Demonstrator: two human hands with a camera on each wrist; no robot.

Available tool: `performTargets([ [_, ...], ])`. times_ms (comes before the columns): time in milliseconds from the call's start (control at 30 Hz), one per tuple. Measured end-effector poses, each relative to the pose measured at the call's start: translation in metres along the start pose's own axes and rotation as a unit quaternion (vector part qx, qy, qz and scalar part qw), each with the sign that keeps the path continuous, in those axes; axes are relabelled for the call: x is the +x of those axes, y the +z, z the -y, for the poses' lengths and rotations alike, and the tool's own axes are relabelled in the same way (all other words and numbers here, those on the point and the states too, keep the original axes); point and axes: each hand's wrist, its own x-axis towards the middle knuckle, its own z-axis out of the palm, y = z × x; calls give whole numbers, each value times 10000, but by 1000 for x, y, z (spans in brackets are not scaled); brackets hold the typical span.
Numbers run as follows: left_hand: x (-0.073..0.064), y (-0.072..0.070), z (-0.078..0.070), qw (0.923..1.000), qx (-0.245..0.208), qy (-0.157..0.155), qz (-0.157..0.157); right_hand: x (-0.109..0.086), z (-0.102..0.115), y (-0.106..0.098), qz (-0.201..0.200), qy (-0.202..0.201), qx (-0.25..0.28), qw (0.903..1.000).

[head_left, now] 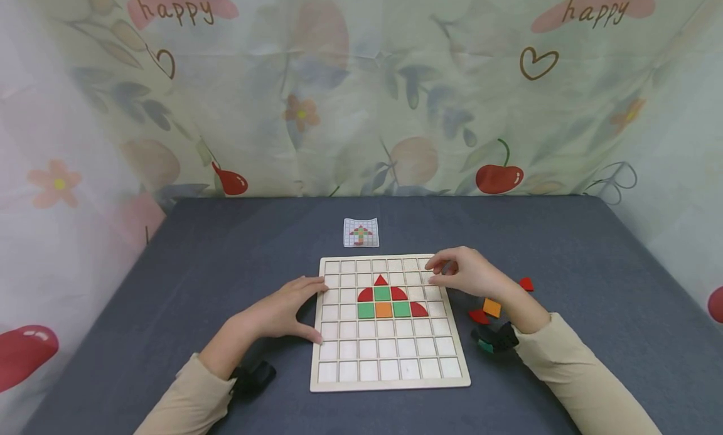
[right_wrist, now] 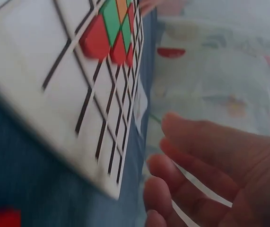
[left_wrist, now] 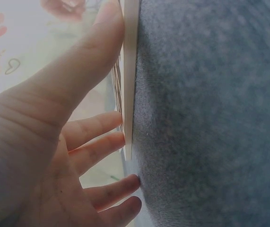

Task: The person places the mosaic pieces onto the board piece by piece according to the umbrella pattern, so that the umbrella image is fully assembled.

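Note:
A square wooden grid board (head_left: 390,383) lies on the dark table. My left hand (head_left: 282,309) rests at its left side, thumb and fingers spread along the edge, as the left wrist view also shows. Over the board's far right corner hovers my right hand (head_left: 465,273), its fingers loosely bent with nothing between them in the right wrist view. Set in the grid are a red triangle (head_left: 381,280), several red quarter-round pieces (head_left: 419,309), green squares (head_left: 382,294) and an orange square (head_left: 383,310).
Behind the board lies a small pattern card (head_left: 361,233). Loose pieces sit by the right forearm: an orange square (head_left: 492,307), a red piece (head_left: 479,317) and another red piece (head_left: 526,284). A printed curtain (head_left: 361,108) hangs at the table's far edge.

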Motion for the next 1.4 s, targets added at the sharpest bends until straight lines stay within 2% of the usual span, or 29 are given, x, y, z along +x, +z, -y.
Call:
performTargets([
  [200, 0, 0, 0, 10000, -26, 10, -5, -20, -20, -16, 478, 202, 257, 9983],
  [400, 0, 0, 0, 10000, -25, -19, 4, -36, -41, -21, 1102, -62, 364, 9932],
  [533, 0, 0, 0, 10000, -15, -26, 10, -43, -49, -22, 1290, -283, 215, 9910],
  [767, 0, -1, 0, 10000, -36, -39, 6, -47, -52, -23, 1299, -591, -88, 9897],
  [1067, 0, -1, -1, 10000, -58, -73, 10, -47, -50, -21, 1185, -652, -87, 9908],
  [1400, 0, 0, 0, 10000, -57, -65, 20, -47, -45, -21, 790, -565, 66, 9953],
])
